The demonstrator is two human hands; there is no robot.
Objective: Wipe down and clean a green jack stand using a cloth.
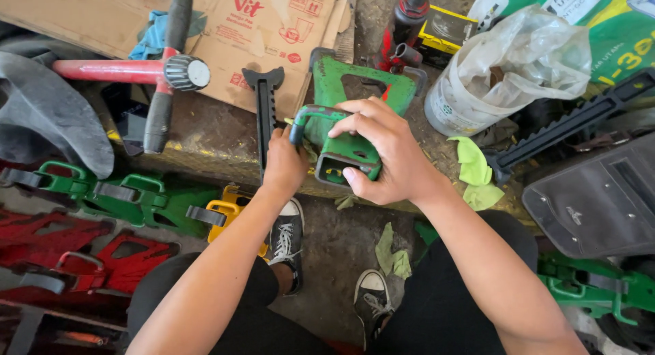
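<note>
A green metal jack housing [348, 126] is held at the near edge of the dirty surface [218, 133], roughly mid-frame. The right hand [382, 154] is wrapped over its top and right side, fingers [358, 120] clamped on the green body, thumb seen beside the square opening at its lower end. The left hand [283, 164] is placed just left of the housing, fingers closed around the lower end of a black toothed rack bar [265, 113] that is stood nearly upright and reaches up onto a flattened cardboard sheet [259, 34]. A curved green handle with a blue tip [303, 120] is seen between the two hands, touching the housing. A red and black cross wrench [160, 72] is laid at upper left, partly on the cardboard, with a blue rag [151, 34] behind it. A white bucket lined with a clear plastic bag [501, 72] is stood at upper right, well apart from the hands. A second black rack bar [566, 126] is laid diagonally at right, with a yellow-green cloth [474, 171] at its lower end. Green jack parts [129, 198] and red jack parts [75, 249] are piled on the floor at left, a yellow one [228, 212] near the left forearm. Black-and-white sneakers [288, 235] are seen on the floor below the hands.
</note>
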